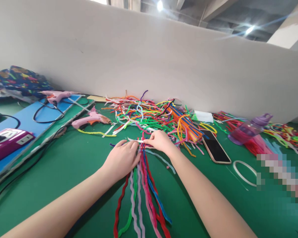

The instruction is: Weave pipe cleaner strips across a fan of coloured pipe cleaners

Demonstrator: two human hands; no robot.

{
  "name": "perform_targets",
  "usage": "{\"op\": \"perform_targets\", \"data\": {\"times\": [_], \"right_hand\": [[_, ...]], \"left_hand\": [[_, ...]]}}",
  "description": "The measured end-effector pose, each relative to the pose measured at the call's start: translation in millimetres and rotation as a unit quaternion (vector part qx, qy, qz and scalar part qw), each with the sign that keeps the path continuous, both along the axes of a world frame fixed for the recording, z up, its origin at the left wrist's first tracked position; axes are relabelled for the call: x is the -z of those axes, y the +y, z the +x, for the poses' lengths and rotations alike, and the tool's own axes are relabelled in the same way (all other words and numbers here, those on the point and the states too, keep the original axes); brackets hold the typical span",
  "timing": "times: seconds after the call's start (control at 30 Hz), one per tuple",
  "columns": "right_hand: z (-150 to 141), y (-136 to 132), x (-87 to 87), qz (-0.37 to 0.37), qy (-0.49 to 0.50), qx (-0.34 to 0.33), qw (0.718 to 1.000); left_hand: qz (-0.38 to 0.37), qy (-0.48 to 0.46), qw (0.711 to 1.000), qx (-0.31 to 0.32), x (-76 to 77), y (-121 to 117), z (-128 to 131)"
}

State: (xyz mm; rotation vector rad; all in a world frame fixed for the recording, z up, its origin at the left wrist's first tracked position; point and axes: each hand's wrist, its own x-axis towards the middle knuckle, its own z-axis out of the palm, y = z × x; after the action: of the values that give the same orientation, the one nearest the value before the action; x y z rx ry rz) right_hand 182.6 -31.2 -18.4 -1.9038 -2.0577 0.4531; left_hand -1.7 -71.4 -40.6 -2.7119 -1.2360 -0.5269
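Note:
A bundle of wavy pipe cleaners in red, green, lilac, pink and blue hangs towards me over the green table. My left hand is closed around the upper part of this bundle, its fingers curled down against the tabletop. Across the top of the bundle lies a white pipe cleaner. Thumb and forefinger of my right hand pinch the white one's right end, just beside the bundle. Part of the bundle is hidden under my left fingers. A light blue pipe cleaner stretches out below my right hand.
Behind my hands spreads a heap of pipe cleaners. Two pink glue guns and a purple power strip are on the left, with cords. To the right are a phone, a purple bottle and a white ring.

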Motion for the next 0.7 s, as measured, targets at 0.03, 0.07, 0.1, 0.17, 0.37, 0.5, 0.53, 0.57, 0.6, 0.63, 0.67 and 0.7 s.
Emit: {"op": "perform_targets", "data": {"times": [0.03,0.07,0.1,0.17,0.37,0.5,0.53,0.57,0.6,0.63,0.67,0.7], "right_hand": [[0,0,-0.8,-0.003,-0.006,0.001,1.0],[1,1,-1.3,-0.005,-0.01,0.003,1.0],[2,1,-1.7,-0.007,-0.013,0.005,1.0],[3,3,-1.5,-0.013,-0.018,0.006,1.0],[7,7,2.9,-0.023,-0.013,0.005,1.0],[9,8,4.1,-0.023,-0.006,0.001,1.0],[10,8,4.0,-0.026,-0.007,-0.001,1.0],[10,9,3.9,-0.03,-0.007,-0.002,1.0],[11,9,3.7,-0.034,-0.006,-0.001,0.999],[11,9,3.5,-0.038,-0.004,0.0,0.999],[12,9,3.4,-0.039,-0.001,0.002,0.999],[12,8,3.4,-0.04,0.002,0.005,0.999]], "left_hand": [[0.001,-0.002,1.0,0.0,-0.1,0,0],[0.001,-0.002,1.0,0.0,-0.4,0,0],[0.002,0.001,1.0,0.0,-0.7,1,0],[0.003,0.008,1.0,-0.001,-1.4,1,0],[0.022,-0.006,1.0,0.001,-0.7,1,-1],[0.018,-0.018,1.0,-0.007,-1.1,1,-1],[0.016,-0.016,1.0,-0.01,-1.6,1,-1],[0.014,-0.015,1.0,-0.012,-2.2,1,-1],[0.014,-0.015,1.0,-0.015,-2.7,1,-1],[0.015,-0.016,1.0,-0.016,-3.1,1,-1],[0.017,-0.018,1.0,-0.017,-3.2,2,-1],[0.019,-0.019,0.999,-0.017,-3.3,2,0]]}}
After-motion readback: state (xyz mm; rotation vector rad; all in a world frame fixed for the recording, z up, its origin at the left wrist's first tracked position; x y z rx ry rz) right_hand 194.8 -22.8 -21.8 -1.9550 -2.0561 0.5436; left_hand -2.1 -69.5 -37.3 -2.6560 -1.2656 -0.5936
